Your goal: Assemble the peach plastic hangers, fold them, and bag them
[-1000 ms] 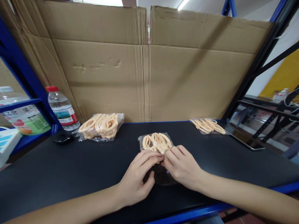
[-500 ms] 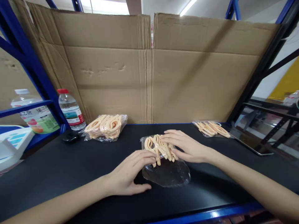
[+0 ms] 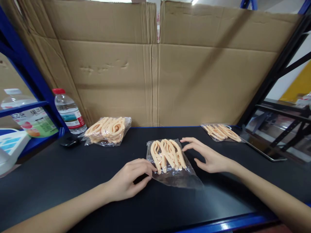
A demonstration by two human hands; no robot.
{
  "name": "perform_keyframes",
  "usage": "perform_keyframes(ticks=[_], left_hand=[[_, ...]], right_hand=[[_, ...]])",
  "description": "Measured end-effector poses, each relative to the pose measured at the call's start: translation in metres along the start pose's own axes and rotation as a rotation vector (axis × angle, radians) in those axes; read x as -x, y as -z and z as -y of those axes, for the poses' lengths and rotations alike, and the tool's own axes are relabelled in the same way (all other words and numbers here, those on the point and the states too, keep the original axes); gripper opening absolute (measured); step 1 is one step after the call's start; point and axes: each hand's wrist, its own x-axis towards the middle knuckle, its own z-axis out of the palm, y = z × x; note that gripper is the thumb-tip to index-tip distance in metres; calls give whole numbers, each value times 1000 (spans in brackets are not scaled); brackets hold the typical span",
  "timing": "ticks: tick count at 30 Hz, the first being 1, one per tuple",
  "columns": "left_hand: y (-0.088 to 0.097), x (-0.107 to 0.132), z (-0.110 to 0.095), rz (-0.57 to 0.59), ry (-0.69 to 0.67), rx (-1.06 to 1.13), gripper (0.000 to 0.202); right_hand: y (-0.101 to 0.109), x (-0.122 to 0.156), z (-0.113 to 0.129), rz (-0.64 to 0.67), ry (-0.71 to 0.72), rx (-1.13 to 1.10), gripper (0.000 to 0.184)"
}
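A clear plastic bag (image 3: 172, 180) lies flat on the black tabletop, with peach-coloured looped pieces (image 3: 167, 155) side by side in its upper part. Its unfilled end spreads toward me. At the lower left edge of the bag, my left hand (image 3: 131, 178) pinches the film between thumb and fingers. My right hand (image 3: 206, 155) is at the upper right side, fingers apart and curved, the fingertips close to the bag's edge; whether they touch it I cannot tell.
Similar filled bags lie at back left (image 3: 109, 131) and back right (image 3: 221, 132). A red-capped water bottle (image 3: 70, 111) and a black mouse-like object (image 3: 69, 141) stand left. A dark flat device (image 3: 263, 147) lies right. Cardboard (image 3: 116, 74) walls the back.
My right hand has lifted off the looped pieces and moved right. My left hand has closed at the bag's edge. The bag's near end has shifted and spread rightward. The view tilted down slightly.
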Motion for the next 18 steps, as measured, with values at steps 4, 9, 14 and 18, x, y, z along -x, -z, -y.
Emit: perform_keyframes(ticks=[4, 9, 14, 18], left_hand=[[-2, 1, 1, -27, 96, 68, 15], [-4, 5, 3, -95, 188, 85, 14], [-3, 4, 3, -132, 223, 115, 13], [-1, 1, 1, -169, 300, 153, 16]], right_hand=[[1, 12, 4, 120, -55, -165, 50], [-6, 6, 11, 127, -1, -289, 37], [-12, 4, 16, 111, -21, -311, 43], [-17, 3, 17, -70, -157, -451, 18]])
